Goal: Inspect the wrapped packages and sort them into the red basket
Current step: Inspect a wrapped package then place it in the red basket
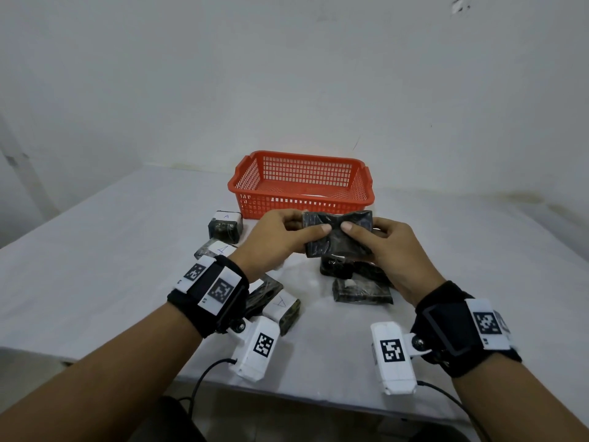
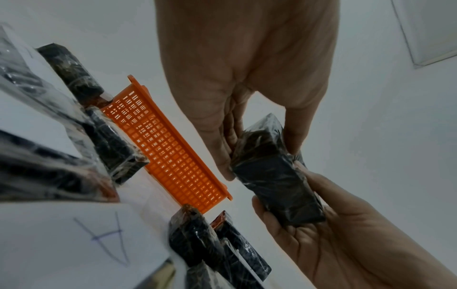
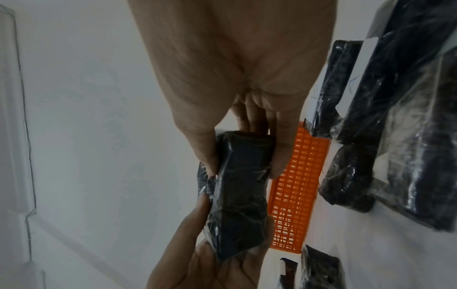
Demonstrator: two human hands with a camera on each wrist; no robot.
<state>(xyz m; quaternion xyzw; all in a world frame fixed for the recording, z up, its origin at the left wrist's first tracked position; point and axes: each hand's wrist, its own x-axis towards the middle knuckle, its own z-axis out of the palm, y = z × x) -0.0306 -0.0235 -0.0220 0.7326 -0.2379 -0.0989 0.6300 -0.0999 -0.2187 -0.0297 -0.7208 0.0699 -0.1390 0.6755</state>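
Both hands hold one dark plastic-wrapped package (image 1: 338, 234) (image 2: 274, 176) (image 3: 237, 195) in the air, just in front of the red basket (image 1: 301, 183). My left hand (image 1: 280, 237) grips its left end, thumb on top. My right hand (image 1: 382, 244) grips its right end in the same way. The basket (image 2: 168, 150) (image 3: 296, 187) stands at the back of the table; something pale shows low inside it. More wrapped packages lie on the table: several with white labels marked "A" (image 1: 225, 225) (image 1: 220, 248) (image 1: 283, 306) on the left, and dark ones (image 1: 361, 290) under my right hand.
A white cloth covers the table (image 1: 111, 250), which meets a white wall behind the basket. Black cables (image 1: 204, 378) hang from the wrist cameras over the table's near edge.
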